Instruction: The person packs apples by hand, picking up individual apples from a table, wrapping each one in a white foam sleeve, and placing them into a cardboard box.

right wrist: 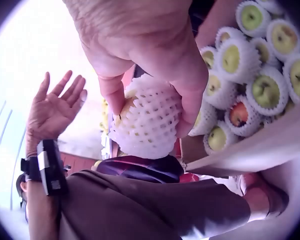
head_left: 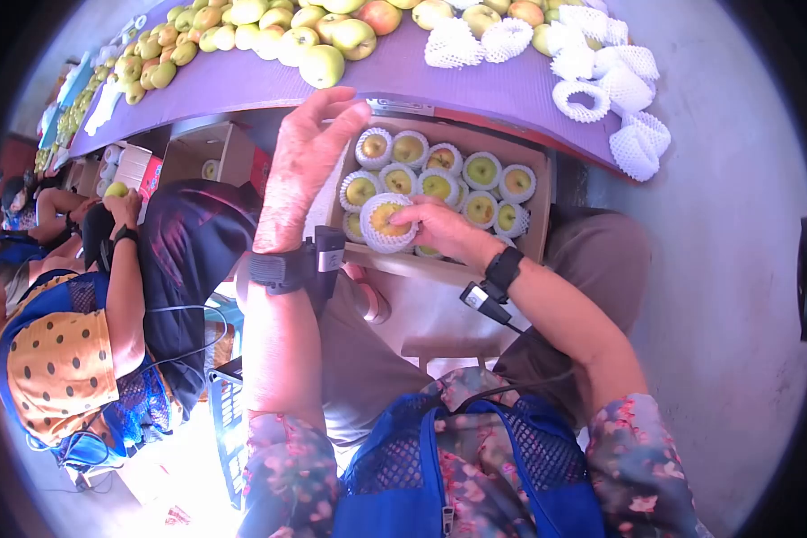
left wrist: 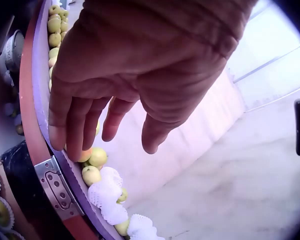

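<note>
A person's right hand pinches an apple in a foam net, likely worn against bruising, near a box whose wrapped apples sit close together, apparently to limit rolling; the left hand, empty and relaxed, hovers by the table's edge.

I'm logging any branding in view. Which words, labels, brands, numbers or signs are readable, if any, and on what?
None can be read.
White label on left wrist device: too blurred.
White label on right wrist device: too small.
</note>
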Action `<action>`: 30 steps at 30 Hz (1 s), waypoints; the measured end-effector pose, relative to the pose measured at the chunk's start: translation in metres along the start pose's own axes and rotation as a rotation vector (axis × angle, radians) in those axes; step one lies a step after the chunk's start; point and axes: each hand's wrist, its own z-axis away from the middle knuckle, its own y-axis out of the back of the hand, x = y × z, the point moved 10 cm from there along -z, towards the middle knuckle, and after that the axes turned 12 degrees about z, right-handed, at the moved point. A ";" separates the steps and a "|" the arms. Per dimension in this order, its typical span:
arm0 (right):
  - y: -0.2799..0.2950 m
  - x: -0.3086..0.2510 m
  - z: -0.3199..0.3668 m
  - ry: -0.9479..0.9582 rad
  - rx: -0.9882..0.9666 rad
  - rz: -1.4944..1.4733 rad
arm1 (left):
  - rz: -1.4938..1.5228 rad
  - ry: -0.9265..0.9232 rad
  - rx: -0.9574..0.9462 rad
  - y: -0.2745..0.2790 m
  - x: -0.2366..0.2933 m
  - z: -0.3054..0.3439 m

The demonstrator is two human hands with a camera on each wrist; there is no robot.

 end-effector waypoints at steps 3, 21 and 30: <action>0.034 -0.006 -0.036 0.023 0.112 0.027 | -0.040 -0.111 -0.008 -0.006 0.010 -0.033; 0.019 0.060 -0.068 -0.065 0.169 -0.151 | -0.293 0.007 -0.113 -0.018 -0.006 -0.027; 0.043 0.077 -0.060 -0.156 0.291 -0.118 | -1.169 0.337 -0.250 0.003 -0.151 -0.017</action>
